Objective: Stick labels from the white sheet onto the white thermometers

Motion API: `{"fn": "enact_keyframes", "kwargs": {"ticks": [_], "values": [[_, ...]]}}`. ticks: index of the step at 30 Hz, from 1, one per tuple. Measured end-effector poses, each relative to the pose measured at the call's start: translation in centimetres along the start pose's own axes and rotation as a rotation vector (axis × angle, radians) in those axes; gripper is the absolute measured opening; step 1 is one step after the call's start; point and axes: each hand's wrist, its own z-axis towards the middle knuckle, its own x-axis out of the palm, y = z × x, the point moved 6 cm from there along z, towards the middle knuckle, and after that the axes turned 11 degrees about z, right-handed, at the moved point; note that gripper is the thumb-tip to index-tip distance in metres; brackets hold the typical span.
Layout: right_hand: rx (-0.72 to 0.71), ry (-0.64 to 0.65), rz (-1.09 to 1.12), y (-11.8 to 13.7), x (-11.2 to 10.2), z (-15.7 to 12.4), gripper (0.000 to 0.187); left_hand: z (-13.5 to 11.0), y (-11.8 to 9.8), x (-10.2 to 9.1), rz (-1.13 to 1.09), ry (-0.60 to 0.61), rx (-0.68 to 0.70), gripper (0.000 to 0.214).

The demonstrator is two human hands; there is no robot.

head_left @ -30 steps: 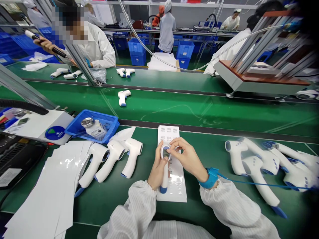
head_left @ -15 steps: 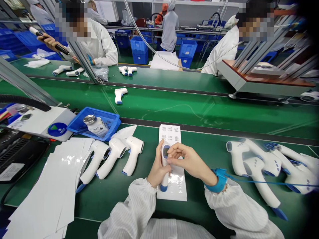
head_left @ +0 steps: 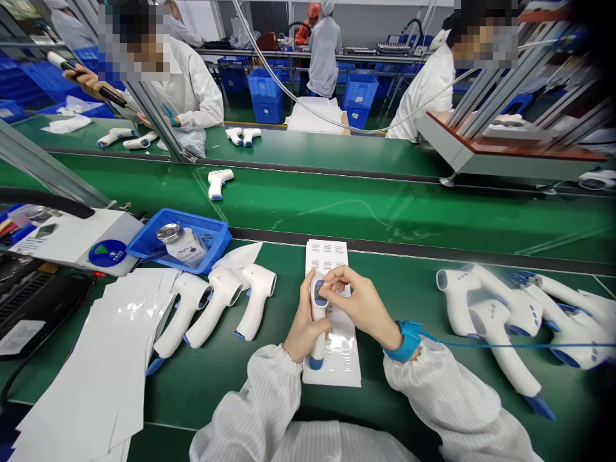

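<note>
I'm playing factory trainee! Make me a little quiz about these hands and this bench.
1. Which hand wraps around the white thermometer?
2. True or false: the bottle is inside the blue tray.
3. What is around the wrist of the right hand?
A) a watch
B) a blue strap
C) a rubber band

Key: 1. the left hand; 2. true; 3. B

White infrared thermometer [head_left: 317, 314], dark display, blue-tipped grip, upright over label sheet [head_left: 344, 362]
</note>
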Motion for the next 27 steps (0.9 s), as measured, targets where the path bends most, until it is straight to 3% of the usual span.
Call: {"fn": "enact_keyframes", "kwargs": {"ticks": [20, 27], "values": [[-0.023, -0.032, -0.001, 0.21, 0.17, -0.17, 0.01, -0.02, -0.56, -0.12, 0.058, -0.016, 0.016, 0.1], [-0.039, -0.033, -0.014, 0.07, 0.1, -0.21, 0.011, -0.2, -0.56, -0.08, 0.036, 0.004, -0.044, 0.098]]}}
